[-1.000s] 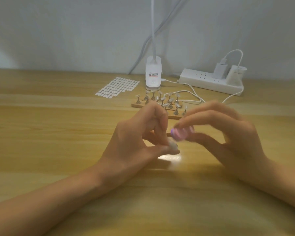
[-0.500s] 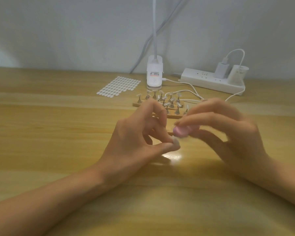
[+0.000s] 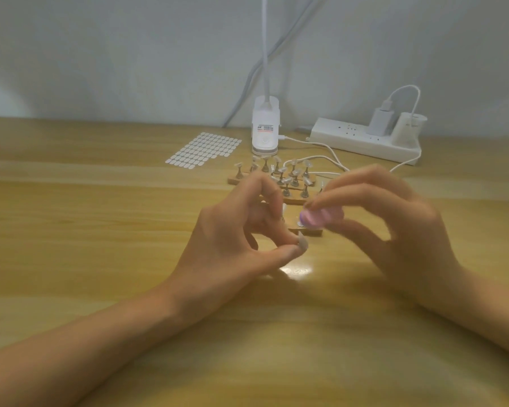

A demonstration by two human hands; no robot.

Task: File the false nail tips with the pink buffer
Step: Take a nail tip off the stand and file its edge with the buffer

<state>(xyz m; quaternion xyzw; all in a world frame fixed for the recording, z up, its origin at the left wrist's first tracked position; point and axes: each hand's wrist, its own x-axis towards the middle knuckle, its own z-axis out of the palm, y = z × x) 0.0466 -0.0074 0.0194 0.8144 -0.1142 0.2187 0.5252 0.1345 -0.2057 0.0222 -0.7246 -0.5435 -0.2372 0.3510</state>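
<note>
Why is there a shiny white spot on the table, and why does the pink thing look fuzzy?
Head view: the spot is glare on the glossy table, just below the left hand pinching a nail tip. Head view: the buffer and the right hand holding it look motion-blurred.

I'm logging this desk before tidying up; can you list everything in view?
pink buffer: one, pink, gripped in right hand
false nail tip: one, pale, pinched in left hand
nail stands: several, metal pegs on wooden strips, behind the hands
tab sheet: one, white, left of the stands
lamp base: one, white, rear centre
power strip: one, white, rear right, two plugs in it
cables: white, count unclear, by the strip
table: one, light wood
left hand: one, centre left
right hand: one, centre right
</note>
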